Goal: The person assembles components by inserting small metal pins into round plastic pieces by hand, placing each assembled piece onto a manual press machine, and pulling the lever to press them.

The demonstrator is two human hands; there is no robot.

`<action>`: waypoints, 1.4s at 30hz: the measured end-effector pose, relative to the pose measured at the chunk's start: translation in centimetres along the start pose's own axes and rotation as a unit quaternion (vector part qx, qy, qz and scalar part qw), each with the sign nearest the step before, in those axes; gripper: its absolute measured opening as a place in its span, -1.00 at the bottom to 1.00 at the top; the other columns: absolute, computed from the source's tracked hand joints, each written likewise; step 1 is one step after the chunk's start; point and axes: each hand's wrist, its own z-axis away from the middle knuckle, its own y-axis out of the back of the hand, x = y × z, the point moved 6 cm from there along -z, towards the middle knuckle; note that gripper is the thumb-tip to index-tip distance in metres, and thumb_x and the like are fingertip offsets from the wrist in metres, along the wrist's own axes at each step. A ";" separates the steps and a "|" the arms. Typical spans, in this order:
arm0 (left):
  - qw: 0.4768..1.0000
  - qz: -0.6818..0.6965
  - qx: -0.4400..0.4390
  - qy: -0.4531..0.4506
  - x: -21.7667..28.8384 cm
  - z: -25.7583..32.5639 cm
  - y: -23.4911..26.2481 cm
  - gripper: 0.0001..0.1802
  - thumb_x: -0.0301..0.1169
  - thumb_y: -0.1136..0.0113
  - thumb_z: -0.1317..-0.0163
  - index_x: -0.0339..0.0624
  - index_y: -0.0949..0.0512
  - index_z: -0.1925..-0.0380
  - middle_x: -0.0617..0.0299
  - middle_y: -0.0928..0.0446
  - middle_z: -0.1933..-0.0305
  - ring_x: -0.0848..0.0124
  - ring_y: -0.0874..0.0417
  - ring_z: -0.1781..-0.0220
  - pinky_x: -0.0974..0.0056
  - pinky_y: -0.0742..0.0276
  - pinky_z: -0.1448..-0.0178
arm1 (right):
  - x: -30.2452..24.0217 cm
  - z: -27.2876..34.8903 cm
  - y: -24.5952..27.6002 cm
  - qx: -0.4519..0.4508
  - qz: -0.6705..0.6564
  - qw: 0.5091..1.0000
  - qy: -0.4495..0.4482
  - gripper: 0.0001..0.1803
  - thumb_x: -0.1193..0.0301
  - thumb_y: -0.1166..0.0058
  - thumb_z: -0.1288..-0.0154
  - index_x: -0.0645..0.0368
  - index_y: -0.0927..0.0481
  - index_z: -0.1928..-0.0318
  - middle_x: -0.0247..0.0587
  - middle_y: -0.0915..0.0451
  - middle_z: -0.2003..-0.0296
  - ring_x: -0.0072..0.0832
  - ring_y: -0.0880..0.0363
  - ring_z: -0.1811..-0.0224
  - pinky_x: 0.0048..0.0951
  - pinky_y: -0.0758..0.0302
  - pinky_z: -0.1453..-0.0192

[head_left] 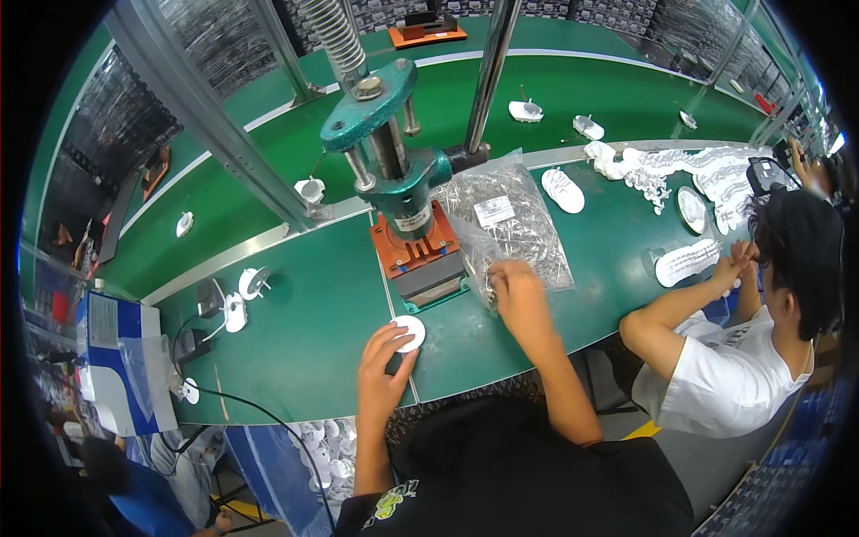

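My left hand (pixel 383 365) rests on the green bench and holds a small white round disc (pixel 411 332) by its edge. My right hand (pixel 516 288) reaches into the open mouth of a clear plastic bag (pixel 506 219) full of small metal parts, fingers closed around something I cannot make out. Between the two hands stands a teal hand press (pixel 394 152) on an orange and grey base (pixel 420 255).
A person in a white shirt (pixel 729 371) works at the bench on my right, beside stacks of white discs (pixel 689 170). More white parts (pixel 252 282) and a cable lie at left, with a blue and white box (pixel 121 358). A bin of white discs (pixel 327 452) sits under the bench.
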 end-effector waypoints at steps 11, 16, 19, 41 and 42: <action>0.992 -0.052 -0.051 -0.101 2.8 0.6 -1.7 -0.73 -0.54 -0.40 -0.08 -0.20 -0.66 0.16 0.14 -0.64 -0.01 0.14 -0.64 -0.16 0.13 -0.59 -0.15 | 2.3 0.6 0.6 -0.033 -0.689 0.694 -0.205 -0.81 0.53 -0.10 -0.42 0.21 -0.50 0.00 -0.24 -0.60 0.15 -0.38 -0.63 -0.01 -0.43 -0.51 -0.06; 0.993 -0.007 -0.077 -0.088 3.6 0.9 -3.1 -0.72 -0.54 -0.39 -0.09 -0.21 -0.66 0.15 0.14 -0.62 -0.04 0.14 -0.62 -0.18 0.13 -0.58 -0.17 | 0.7 0.9 1.2 -0.061 -0.698 0.685 -0.198 -0.80 0.51 -0.09 -0.43 0.17 -0.46 -0.01 -0.23 -0.59 0.16 -0.34 -0.63 0.00 -0.35 -0.53 -0.07; 0.995 -0.002 -0.071 -0.075 3.6 0.8 -3.5 -0.71 -0.55 -0.39 -0.09 -0.21 -0.65 0.14 0.13 -0.62 -0.04 0.14 -0.62 -0.18 0.13 -0.57 -0.19 | 0.1 1.4 1.1 -0.068 -0.687 0.694 -0.205 -0.76 0.54 -0.07 -0.43 0.18 -0.42 -0.05 -0.24 -0.56 0.17 -0.36 -0.64 0.06 -0.37 -0.54 -0.02; 0.999 0.008 -0.028 -0.029 2.2 0.1 -2.2 -0.64 -0.50 -0.42 -0.05 -0.23 -0.62 0.10 0.13 -0.57 -0.10 0.11 -0.53 -0.27 0.11 -0.54 -0.23 | -4.1 5.8 -2.5 -0.200 -0.416 0.879 -0.118 -0.80 0.60 -0.16 -0.36 0.39 -0.62 0.04 -0.03 -0.72 0.14 -0.37 -0.72 0.07 -0.47 -0.61 -0.03; 0.999 0.008 -0.026 -0.027 2.0 0.1 -2.3 -0.64 -0.50 -0.42 -0.05 -0.23 -0.62 0.10 0.13 -0.57 -0.10 0.11 -0.53 -0.27 0.11 -0.54 -0.23 | -4.2 5.7 -2.6 -0.191 -0.369 0.904 -0.097 -0.83 0.59 -0.18 -0.34 0.38 -0.65 0.08 -0.06 -0.73 0.16 -0.40 -0.72 0.08 -0.49 -0.60 -0.03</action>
